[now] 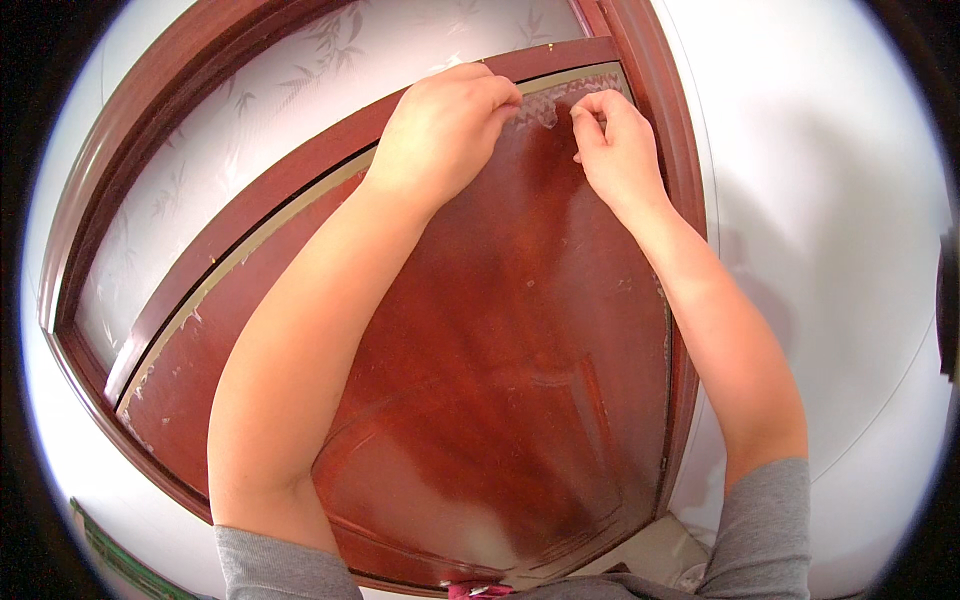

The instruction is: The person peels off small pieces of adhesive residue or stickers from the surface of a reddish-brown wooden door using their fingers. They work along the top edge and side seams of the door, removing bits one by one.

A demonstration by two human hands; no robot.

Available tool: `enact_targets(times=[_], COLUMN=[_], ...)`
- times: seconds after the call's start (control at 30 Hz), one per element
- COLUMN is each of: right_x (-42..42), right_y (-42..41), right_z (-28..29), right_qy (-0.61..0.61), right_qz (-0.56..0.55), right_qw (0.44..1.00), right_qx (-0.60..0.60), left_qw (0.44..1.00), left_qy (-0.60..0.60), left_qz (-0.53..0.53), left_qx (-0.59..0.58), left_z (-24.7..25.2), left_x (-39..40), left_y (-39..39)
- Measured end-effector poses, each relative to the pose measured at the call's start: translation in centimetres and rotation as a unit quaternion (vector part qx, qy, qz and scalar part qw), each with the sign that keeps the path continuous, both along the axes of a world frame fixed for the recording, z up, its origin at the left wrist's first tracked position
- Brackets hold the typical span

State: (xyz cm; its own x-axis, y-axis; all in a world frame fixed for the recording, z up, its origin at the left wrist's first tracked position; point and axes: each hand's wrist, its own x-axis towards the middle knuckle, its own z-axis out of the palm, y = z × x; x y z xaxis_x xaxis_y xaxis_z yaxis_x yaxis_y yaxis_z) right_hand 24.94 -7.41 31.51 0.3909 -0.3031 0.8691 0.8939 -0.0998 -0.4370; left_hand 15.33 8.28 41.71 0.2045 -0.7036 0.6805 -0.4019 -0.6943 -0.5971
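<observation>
A glossy reddish-brown wooden door (480,315) fills the middle of the head view, with a beige strip (247,244) along its upper edge. My left hand (454,127) is raised at that edge, fingertips pinched together against a ragged, patchy strip of adhesive residue or film (544,109). To its right, at the door's top right corner, my right hand (615,142) has thumb and index finger pinched, just below the same patchy strip. Whether either pinch holds a bit of film cannot be made out. Whitish flakes cling along the door's edges.
A reddish-brown wooden frame (649,75) surrounds the door. Above the door is a pale panel with a leaf pattern (277,82). White wall (810,225) lies to the right. A green-edged object (124,555) sits at the lower left, and a dark object (948,307) at the far right rim.
</observation>
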Motion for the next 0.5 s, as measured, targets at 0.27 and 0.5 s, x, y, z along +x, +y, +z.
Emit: enact_targets(times=[0.27, 0.5], right_x=[-1.9, -1.2], right_y=[0.4, 0.3], right_z=[0.0, 0.8], right_qy=[-0.075, -0.044], right_qz=[-0.051, -0.138], right_qw=[0.992, 0.985], right_qx=[-0.091, -0.088], left_qw=[1.0, 0.999], left_qy=[0.001, -0.019], left_qz=[0.001, 0.034], left_qx=[0.004, 0.015], left_z=[0.1, -0.3], left_x=[0.1, 0.3], left_y=[-0.1, -0.7])
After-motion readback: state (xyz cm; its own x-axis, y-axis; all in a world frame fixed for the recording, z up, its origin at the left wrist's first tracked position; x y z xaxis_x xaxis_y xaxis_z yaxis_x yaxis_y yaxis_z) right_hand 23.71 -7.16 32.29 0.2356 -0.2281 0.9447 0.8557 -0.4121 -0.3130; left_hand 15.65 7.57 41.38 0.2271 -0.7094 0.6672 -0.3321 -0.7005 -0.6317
